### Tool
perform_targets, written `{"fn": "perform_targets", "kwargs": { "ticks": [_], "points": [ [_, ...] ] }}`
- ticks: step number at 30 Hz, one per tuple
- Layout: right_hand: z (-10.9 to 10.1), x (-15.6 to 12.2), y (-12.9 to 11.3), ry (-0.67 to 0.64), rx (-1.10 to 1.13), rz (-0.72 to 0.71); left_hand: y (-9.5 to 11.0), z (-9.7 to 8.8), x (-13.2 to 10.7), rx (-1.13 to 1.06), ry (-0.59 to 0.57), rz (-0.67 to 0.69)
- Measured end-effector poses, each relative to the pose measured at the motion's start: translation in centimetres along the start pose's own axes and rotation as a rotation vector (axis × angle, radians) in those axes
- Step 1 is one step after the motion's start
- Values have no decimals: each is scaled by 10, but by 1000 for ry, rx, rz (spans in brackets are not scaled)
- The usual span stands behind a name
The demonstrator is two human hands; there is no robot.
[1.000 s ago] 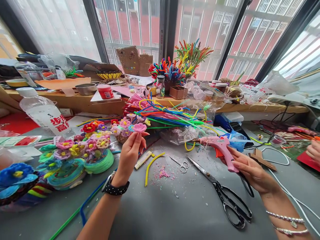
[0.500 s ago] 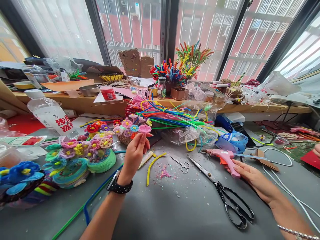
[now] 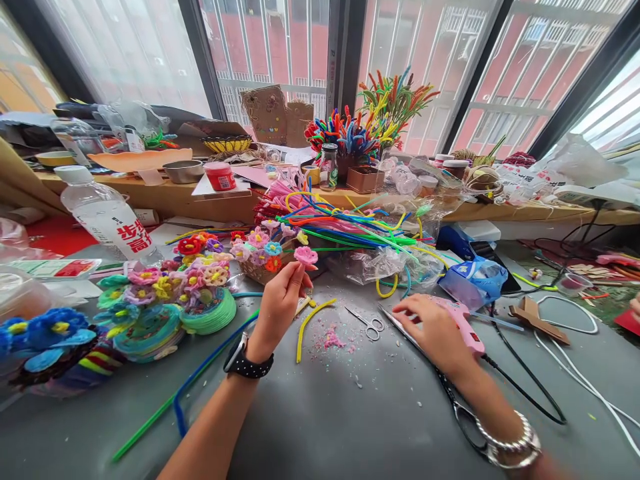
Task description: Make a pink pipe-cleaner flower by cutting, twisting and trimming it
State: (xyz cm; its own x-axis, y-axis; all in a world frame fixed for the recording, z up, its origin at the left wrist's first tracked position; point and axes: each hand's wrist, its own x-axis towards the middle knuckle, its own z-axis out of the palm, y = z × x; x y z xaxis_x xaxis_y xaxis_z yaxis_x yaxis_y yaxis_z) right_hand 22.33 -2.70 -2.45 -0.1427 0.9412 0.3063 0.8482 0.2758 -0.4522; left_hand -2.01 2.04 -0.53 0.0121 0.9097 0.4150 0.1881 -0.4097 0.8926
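Between thumb and fingertips, my left hand (image 3: pixel 280 301) pinches a pink pipe-cleaner flower (image 3: pixel 306 255) above the table. My right hand (image 3: pixel 437 328) hovers with fingers apart and holds nothing that I can see. It passes over the large black-handled scissors (image 3: pixel 461 415), hiding their middle. Just behind it a pink hot glue gun (image 3: pixel 469 328) lies on the table, partly covered by the hand. Small silver scissors (image 3: pixel 373 328) lie between my hands. A curved yellow pipe cleaner (image 3: pixel 301 337) and pink fuzz scraps (image 3: pixel 332 337) are nearby.
Finished flower pots (image 3: pixel 210 315) and a water bottle (image 3: pixel 107 220) stand at left. Bundled pipe cleaners (image 3: pixel 345 227) lie at the back below a cluttered shelf. A blue packet (image 3: pixel 475 280) and white cable (image 3: pixel 575 373) are at right. Another person's hand (image 3: pixel 635 305) shows at the right edge.
My right hand has let go of the hot glue gun and moved left over the large scissors. My left hand still holds the pink flower. The view has shifted slightly.
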Motion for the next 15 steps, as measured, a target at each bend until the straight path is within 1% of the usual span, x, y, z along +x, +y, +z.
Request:
{"fn": "perform_targets", "kwargs": {
  "ticks": [2, 4, 7, 10, 13, 15],
  "points": [
    [15, 15, -19, -71, -2, -52, -1, 0, 0, 8, 3, 7],
    [28, 29, -33, -126, -27, -60, -2, 0, 0, 11, 6, 6],
    [43, 50, -48, -158, -98, -63, -4, -1, 1, 25, 10, -5],
    [55, 67, -61, -168, -115, -83, -5, -2, 1, 43, 18, -20],
    [66, 74, -73, -205, -123, -113, -6, -3, 2, 71, 59, -30],
    [70, 70, -80, -215, -127, -120, -5, -3, 2, 86, 77, -37]
  ]
}}
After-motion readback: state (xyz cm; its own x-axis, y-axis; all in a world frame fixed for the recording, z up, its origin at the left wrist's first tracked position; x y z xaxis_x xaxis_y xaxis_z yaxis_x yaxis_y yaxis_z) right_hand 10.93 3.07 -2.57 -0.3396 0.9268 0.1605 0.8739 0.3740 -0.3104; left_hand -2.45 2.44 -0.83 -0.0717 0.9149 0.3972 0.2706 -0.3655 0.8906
